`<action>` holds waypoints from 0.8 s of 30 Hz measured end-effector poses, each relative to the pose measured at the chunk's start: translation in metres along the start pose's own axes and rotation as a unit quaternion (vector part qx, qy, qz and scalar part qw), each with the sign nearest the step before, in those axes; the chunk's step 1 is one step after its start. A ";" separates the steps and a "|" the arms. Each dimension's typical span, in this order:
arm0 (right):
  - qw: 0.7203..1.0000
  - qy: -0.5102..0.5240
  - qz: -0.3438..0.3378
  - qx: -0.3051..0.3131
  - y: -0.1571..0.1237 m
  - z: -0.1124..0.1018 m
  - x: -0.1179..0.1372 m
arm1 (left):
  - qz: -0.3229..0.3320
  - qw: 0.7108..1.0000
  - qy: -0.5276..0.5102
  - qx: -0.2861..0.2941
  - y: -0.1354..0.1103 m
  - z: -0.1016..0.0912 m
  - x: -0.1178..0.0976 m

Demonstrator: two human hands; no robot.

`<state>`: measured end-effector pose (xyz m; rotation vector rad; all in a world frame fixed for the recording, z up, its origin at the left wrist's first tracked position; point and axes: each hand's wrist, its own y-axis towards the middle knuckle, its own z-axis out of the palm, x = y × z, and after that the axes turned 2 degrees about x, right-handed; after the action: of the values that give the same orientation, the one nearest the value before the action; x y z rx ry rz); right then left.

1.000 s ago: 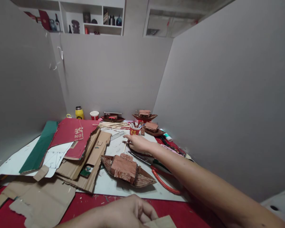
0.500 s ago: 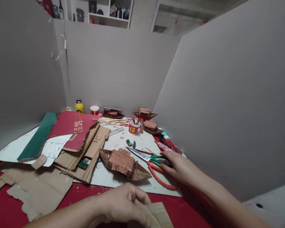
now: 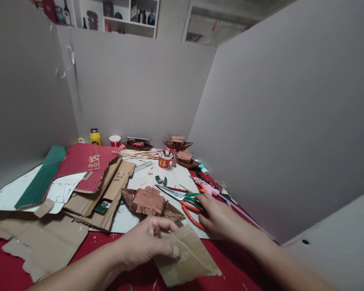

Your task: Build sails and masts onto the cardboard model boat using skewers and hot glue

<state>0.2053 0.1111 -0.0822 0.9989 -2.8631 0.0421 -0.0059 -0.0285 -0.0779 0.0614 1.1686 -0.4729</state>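
Brown cardboard piece (image 3: 186,256) low in the middle of the view, lying nearly flat over the red table top (image 3: 109,248), one corner pointing toward the near edge. Pinched at its left edge by the left hand (image 3: 145,242), thumb on top and fingers curled over the edge, a firm clasp. Just to the right, the right hand (image 3: 220,216) palm down with fingertips laid on the orange and green handles of the scissors (image 3: 182,199); cannot tell whether closed around the handles or only resting on them. Scissors flat on the white sheet (image 3: 130,220), blades slightly parted and pointing away to the left. Just beside the blades, on the left, a cardboard model boat (image 3: 150,202) with a ribbed reddish cabin. Further left, a loose stack of cardboard sheets (image 3: 106,198), overlapped by a red card (image 3: 87,165) and a green sheet (image 3: 41,178). Right of the scissors, a pink glue gun (image 3: 206,188). Beyond, a red paper cup (image 3: 164,161) stuffed with small tools, a metal ruler (image 3: 143,166) and a bundle of thin wooden sticks (image 3: 138,153). Along the back wall, a yellow bottle (image 3: 94,137), a second cup (image 3: 115,140) and more small model boats (image 3: 177,142). Grey partition panels (image 3: 276,113) on three sides.
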 end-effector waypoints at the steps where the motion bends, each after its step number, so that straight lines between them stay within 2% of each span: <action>1: 1.000 0.003 0.005 0.005 0.001 0.002 -0.001 | 0.017 1.000 -0.011 0.009 -0.001 0.000 -0.001; 4: 1.000 0.014 0.023 0.010 0.007 0.004 -0.005 | 0.074 0.996 -0.047 0.027 -0.003 -0.001 -0.007; 7: 0.999 0.020 0.040 -0.010 0.009 0.001 -0.010 | 0.114 0.991 -0.067 0.023 -0.004 -0.002 -0.013; 12: 0.994 0.043 0.058 -0.077 -0.003 -0.004 -0.014 | 0.195 0.978 -0.059 -0.040 -0.008 -0.005 -0.024; 15: 0.982 0.147 0.032 -0.111 -0.017 -0.008 -0.009 | 0.224 0.970 -0.045 -0.081 -0.010 -0.006 -0.029; 19: 0.966 0.249 -0.022 -0.070 -0.038 -0.016 0.002 | 0.260 0.959 -0.020 -0.106 -0.012 -0.006 -0.034; 22: 0.963 0.260 -0.060 -0.024 -0.053 -0.017 0.002 | 0.286 0.952 -0.001 -0.110 -0.013 -0.009 -0.035; 24: 0.966 0.250 -0.063 -0.003 -0.060 -0.012 -0.005 | 0.298 0.948 0.009 -0.115 -0.014 -0.012 -0.036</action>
<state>0.2479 0.0678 -0.0716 0.9963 -2.3380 0.2393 -0.0321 -0.0259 -0.0480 0.2103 1.1508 0.2001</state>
